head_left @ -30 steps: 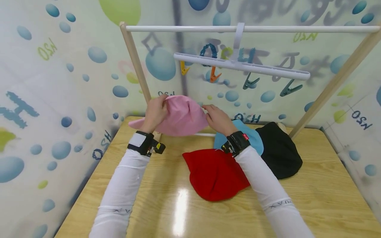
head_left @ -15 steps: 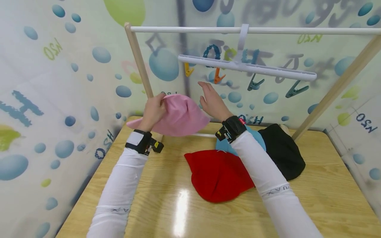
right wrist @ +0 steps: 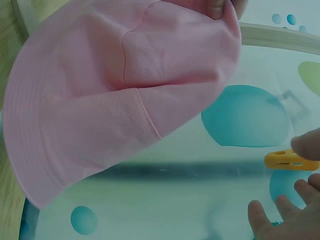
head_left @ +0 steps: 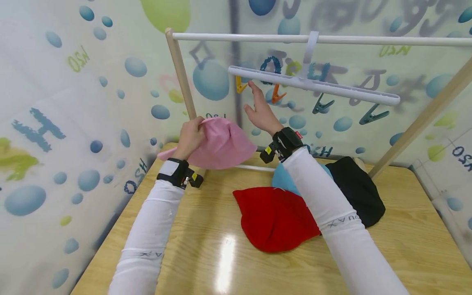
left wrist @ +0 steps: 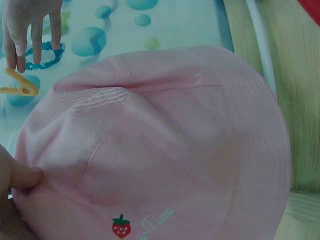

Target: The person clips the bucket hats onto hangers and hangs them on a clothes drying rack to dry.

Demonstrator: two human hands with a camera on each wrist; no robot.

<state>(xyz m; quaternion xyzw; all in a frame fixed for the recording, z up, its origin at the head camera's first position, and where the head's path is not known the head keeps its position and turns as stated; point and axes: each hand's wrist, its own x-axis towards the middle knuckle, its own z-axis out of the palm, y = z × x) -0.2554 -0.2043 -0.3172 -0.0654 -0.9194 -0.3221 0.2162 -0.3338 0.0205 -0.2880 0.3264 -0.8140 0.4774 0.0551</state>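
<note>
My left hand point(head_left: 191, 138) pinches the crown of a pink bucket hat point(head_left: 225, 144) and holds it up over the table's back left. A small strawberry and some lettering show on the hat point(left wrist: 165, 150) in the left wrist view. Higher up, my right hand point(head_left: 262, 114) reaches toward a yellow clip point(head_left: 240, 85) at the left end of a white hanger point(head_left: 317, 86). Its fingers are extended and hold nothing. In the right wrist view the thumb point(right wrist: 306, 144) lies by the yellow clip point(right wrist: 287, 160); whether they touch, I cannot tell.
An orange clip point(head_left: 277, 94) and two dark green clips point(head_left: 322, 104) also hang from the hanger. It hooks over a white rod point(head_left: 243, 37) on wooden posts point(head_left: 181, 73). Red point(head_left: 276, 217), blue point(head_left: 285, 178) and black point(head_left: 355, 188) hats lie on the table.
My right hand has left the pink hat's side and risen up to the yellow clip. The left hand still holds the hat in nearly the same place. The view has shifted slightly left.
</note>
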